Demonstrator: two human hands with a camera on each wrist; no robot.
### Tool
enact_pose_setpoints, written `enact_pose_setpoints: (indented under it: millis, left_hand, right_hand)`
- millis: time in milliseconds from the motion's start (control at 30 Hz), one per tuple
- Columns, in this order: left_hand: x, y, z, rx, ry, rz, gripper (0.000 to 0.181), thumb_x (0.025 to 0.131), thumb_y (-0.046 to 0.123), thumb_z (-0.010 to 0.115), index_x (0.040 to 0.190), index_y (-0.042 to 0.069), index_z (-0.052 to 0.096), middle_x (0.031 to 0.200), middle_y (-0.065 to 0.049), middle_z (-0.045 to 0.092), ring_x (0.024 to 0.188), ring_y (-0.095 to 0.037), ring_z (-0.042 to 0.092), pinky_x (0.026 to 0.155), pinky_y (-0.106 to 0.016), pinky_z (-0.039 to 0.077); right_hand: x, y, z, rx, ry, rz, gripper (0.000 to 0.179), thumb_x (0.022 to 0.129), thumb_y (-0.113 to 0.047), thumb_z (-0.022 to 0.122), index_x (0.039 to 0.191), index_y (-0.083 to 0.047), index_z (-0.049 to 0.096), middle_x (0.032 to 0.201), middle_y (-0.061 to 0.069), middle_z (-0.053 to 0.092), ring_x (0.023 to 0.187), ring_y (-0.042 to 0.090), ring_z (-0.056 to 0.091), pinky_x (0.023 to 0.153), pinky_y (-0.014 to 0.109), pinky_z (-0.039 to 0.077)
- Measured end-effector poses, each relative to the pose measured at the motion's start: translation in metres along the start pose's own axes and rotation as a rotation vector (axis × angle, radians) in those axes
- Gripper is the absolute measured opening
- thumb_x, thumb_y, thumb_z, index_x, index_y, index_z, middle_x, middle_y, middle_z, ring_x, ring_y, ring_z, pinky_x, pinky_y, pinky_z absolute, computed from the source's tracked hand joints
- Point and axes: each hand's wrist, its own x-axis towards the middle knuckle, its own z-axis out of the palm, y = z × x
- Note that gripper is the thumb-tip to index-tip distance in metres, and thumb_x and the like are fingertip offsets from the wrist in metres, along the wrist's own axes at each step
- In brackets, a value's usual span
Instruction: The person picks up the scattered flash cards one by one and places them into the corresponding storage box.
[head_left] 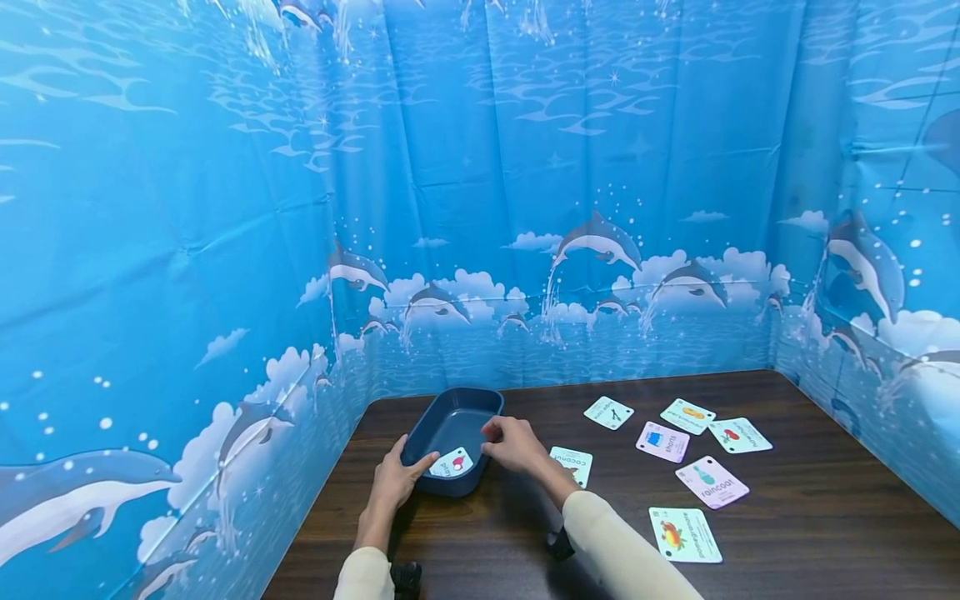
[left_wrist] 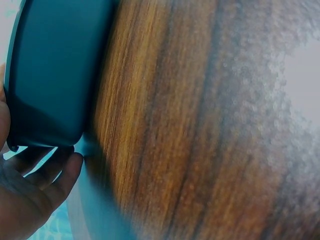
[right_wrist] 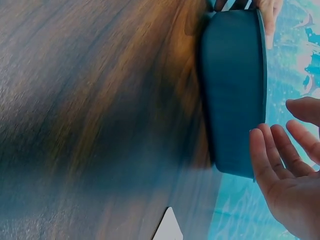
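A dark blue rectangular tub [head_left: 453, 429] stands on the table, angled away from me. In it, at the near end, lies a card [head_left: 450, 463] with a red picture. My left hand [head_left: 393, 482] grips the tub's near-left corner, thumb over the rim; the left wrist view has its fingers [left_wrist: 65, 175] against the outer wall. At the opposite long side is my right hand [head_left: 517, 446], its fingertips right at the rim. In the right wrist view these fingers [right_wrist: 270, 150] are loosely bent with nothing between them. Right of that hand lies a coconut card [head_left: 573, 463], partly covered by the forearm.
Several more picture cards lie spread over the right side of the dark wooden table [head_left: 810, 533], among them a raincoat card [head_left: 712, 482], a shorts card [head_left: 663, 442] and a pomegranate card [head_left: 686, 535]. A blue dolphin curtain [head_left: 600, 167] borders the table at the back and sides.
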Motion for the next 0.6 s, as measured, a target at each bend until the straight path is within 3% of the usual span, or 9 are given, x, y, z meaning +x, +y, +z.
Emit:
enact_pose_setpoints:
  millis: [267,600]
  left_hand:
    - [0.0,0.0,0.0,-0.005,-0.003,0.0,0.112,0.091,0.071,0.073,0.167,0.0,0.032,0.162,-0.038,0.042,0.145,-0.058,0.047,0.117,-0.073,0.041]
    - [0.0,0.0,0.001,-0.006,-0.001,-0.01,0.098,0.099,0.055,0.075,0.167,0.0,0.03,0.162,-0.038,0.041,0.145,-0.058,0.046,0.117,-0.073,0.041]
  right_hand:
    - [-0.002,0.007,-0.004,-0.006,-0.016,0.026,0.027,0.1,-0.013,0.075,0.123,-0.001,0.074,0.104,0.007,0.075,0.094,0.018,0.066,0.085,0.041,0.062]
    - [-0.007,0.016,-0.007,-0.049,-0.015,0.05,0.024,0.094,-0.012,0.079,0.116,-0.002,0.073,0.091,0.001,0.072,0.079,0.013,0.061,0.073,0.032,0.054]
